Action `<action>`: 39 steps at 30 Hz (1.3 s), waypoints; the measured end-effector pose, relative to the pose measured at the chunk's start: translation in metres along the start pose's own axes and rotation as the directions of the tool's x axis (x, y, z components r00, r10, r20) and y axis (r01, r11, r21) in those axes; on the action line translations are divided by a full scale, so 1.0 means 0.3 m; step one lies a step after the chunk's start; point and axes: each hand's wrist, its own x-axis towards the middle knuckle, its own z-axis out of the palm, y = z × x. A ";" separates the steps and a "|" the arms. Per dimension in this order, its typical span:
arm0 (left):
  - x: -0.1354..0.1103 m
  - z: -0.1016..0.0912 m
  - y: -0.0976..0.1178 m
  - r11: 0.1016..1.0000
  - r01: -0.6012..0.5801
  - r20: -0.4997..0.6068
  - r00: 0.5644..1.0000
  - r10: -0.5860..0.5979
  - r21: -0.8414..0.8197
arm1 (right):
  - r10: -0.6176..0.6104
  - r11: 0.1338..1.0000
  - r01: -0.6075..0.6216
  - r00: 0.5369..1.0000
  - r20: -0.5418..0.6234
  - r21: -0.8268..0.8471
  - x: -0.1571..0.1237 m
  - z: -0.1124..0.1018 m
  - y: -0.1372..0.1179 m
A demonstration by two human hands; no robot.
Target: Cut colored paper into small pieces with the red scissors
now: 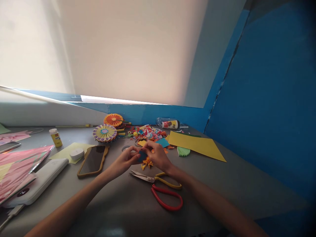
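A small piece of dark blue paper sits at the middle of the bench, pinched between both hands; its edges are mostly hidden, so its shape is hard to make out. The left hand and right hand meet close together, the right hand's fingers curled over the paper and the left hand's fingers closed on it from the other side.

Just below lies a folded orange-yellow paper piece. Nearer the front are steel scissors with a yellow handle, beside a red loop handle; whether the red loop belongs to the same scissors, I cannot tell.

Toward the back edge of the grey bench sits a heap of coloured paper scraps, with a teal square at its front. To its right lie a yellow card sheet and a green pleated paper fan, partly under the card. Two pleated paper rosettes stand at back left, and a glue bottle stands near the left side.

A phone in a shaped case and a white power bank rest left of the hands, near pink paper sheets, which are cut off by the frame. A blue wall rises behind and to the right, below a pale roller blind.
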 end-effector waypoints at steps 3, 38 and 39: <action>-0.004 -0.006 0.008 0.989 0.018 -0.093 0.996 -0.004 0.146 | 0.028 0.999 -0.028 0.999 0.029 0.018 0.001 -0.008 0.005; -0.033 0.004 0.055 0.973 0.072 -0.058 0.996 -0.061 0.218 | -0.231 0.972 0.220 0.954 0.191 0.076 -0.013 -0.084 -0.012; -0.034 0.005 0.058 0.973 0.075 -0.054 0.996 -0.064 0.219 | -0.261 0.965 0.254 0.947 0.189 0.059 -0.014 -0.083 -0.007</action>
